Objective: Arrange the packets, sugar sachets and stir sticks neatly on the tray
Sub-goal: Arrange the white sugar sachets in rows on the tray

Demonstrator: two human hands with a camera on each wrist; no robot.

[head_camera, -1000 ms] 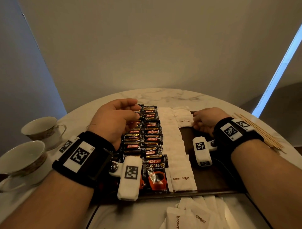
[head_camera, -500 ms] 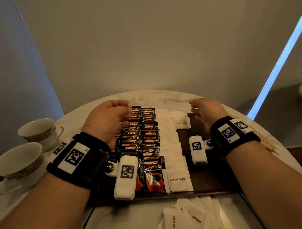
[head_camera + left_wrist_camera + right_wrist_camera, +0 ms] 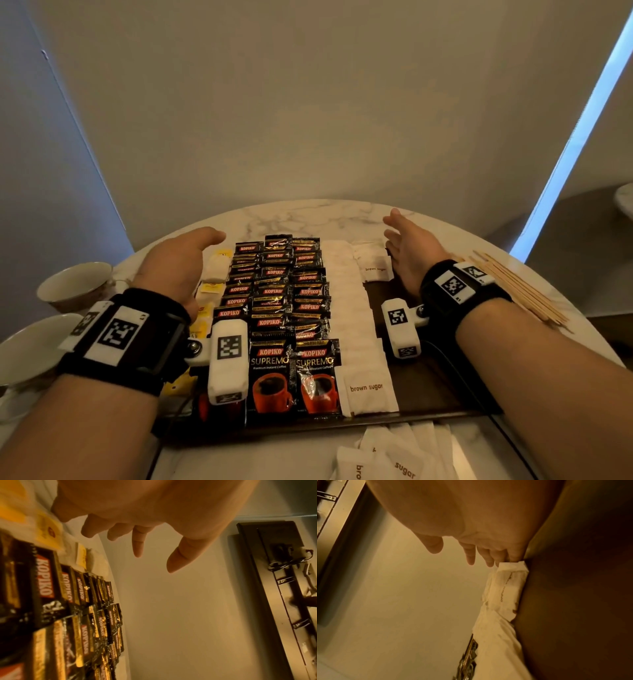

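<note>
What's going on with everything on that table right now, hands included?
Left hand: open, raised over the tea bags, holding nothing.
Right hand: open, fingers stretched out, holding nothing.
Coffee packets: lined in overlapping rows on the tray.
Sugar sachets: one overlapping column on the tray.
Loose sachets: off the tray, at its near edge.
Stir sticks: bundled on the table, off the tray.
Tray: right part bare.
Cups: upright, on the table's left.

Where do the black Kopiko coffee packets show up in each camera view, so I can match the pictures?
Head: Kopiko coffee packets lie in overlapping rows in the middle of the frame, between the two hands.
Left wrist: they fill the lower left, below the left hand.
Right wrist: only a foil sliver at the bottom centre.
Shared landmark: the beige wall.
</note>
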